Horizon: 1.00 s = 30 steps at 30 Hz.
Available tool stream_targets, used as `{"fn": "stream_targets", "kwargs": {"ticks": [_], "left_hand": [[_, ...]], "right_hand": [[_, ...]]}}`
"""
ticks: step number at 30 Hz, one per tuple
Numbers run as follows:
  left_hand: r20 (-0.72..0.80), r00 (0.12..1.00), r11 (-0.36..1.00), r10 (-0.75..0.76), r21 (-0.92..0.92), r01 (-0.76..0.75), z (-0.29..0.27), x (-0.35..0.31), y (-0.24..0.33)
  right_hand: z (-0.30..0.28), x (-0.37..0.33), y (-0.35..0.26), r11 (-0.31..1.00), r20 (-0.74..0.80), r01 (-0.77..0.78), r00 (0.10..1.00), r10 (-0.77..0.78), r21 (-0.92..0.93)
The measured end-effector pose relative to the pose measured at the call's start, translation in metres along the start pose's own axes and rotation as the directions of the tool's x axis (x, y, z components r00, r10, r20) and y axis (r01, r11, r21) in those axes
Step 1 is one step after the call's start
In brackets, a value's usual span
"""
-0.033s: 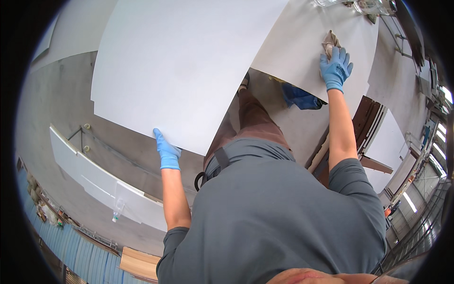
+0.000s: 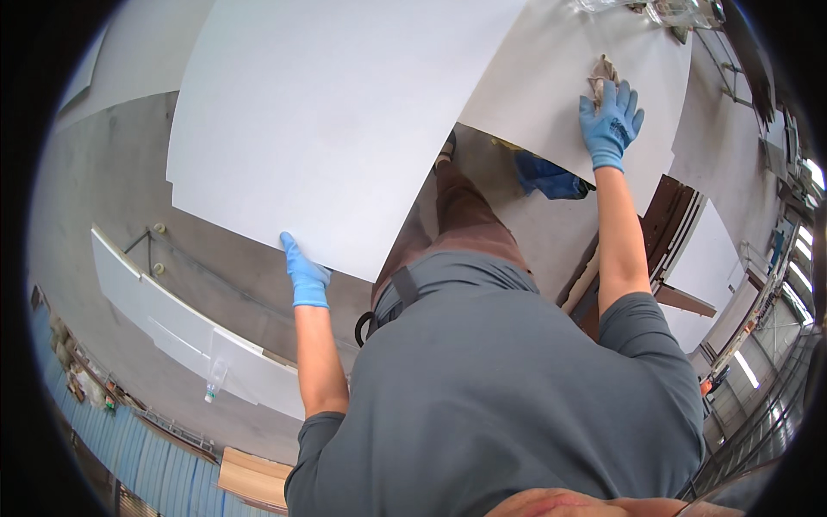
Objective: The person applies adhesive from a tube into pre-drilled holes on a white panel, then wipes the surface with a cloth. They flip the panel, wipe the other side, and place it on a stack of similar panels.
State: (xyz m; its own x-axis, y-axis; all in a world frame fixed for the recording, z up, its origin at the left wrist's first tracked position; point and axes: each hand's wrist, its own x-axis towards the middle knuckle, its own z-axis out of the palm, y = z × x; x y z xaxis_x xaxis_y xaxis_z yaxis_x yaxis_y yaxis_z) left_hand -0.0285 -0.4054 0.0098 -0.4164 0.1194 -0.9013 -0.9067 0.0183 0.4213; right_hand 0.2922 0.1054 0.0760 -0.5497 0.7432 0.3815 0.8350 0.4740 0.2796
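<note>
Here, large white panel [image 2: 327, 129]: fills the upper left and upper middle of the frame, its near edge slanting down to a corner at the middle, its far end cut off by the top.
Panel's lie: it extends up the frame from the left hand [image 2: 307, 274]; its long axis seems to run upward, leaning right, though the cut-off end leaves this unsure.
Nearer hand: the left, at the panel's near edge; the right hand [image 2: 611, 129] is well apart, at upper right.
Left grip: thumb laid on the panel's top face, the other fingers hidden beneath; it appears to pinch the edge.
Right grip: palm down, fingers spread; whether they pin any of the cloth [image 2: 605, 69] cannot be told.
Cloth: crumpled, upper right, at and just above the right fingertips, its length roughly in line with them.
Second white surface [image 2: 525, 82]: under the cloth and right hand, beside the panel.
Clear containers [image 2: 680, 12]: top right, on that surface's far part.
Blue sheeting [image 2: 551, 177]: below its near edge.
Brown boards [image 2: 672, 220]: right, beneath the right forearm's level.
Clear bottle [image 2: 215, 381]: lower left, by a long pale board [image 2: 185, 320].
</note>
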Motion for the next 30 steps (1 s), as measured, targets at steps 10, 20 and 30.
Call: {"fn": "stream_targets", "kwargs": {"ticks": [10,20,30], "left_hand": [[0.084,0.996,0.998,-0.014,-0.053,0.018,-0.01,0.001,0.0],[0.089,0.996,0.999,-0.006,-0.048,0.01,-0.016,0.009,-0.005],[0.032,0.999,0.999,-0.01,-0.044,0.012,0.0,-0.005,0.002]], "right_hand": [[-0.055,-0.053,-0.138,0.387,0.07,-0.024,0.992,-0.106,0.922],[-0.112,-0.065,-0.19,0.167,-0.204,0.547,0.553,-0.808,0.82],[-0.081,-0.067,-0.184,0.639,0.787,-0.508,0.555,-0.269,0.577]]}}
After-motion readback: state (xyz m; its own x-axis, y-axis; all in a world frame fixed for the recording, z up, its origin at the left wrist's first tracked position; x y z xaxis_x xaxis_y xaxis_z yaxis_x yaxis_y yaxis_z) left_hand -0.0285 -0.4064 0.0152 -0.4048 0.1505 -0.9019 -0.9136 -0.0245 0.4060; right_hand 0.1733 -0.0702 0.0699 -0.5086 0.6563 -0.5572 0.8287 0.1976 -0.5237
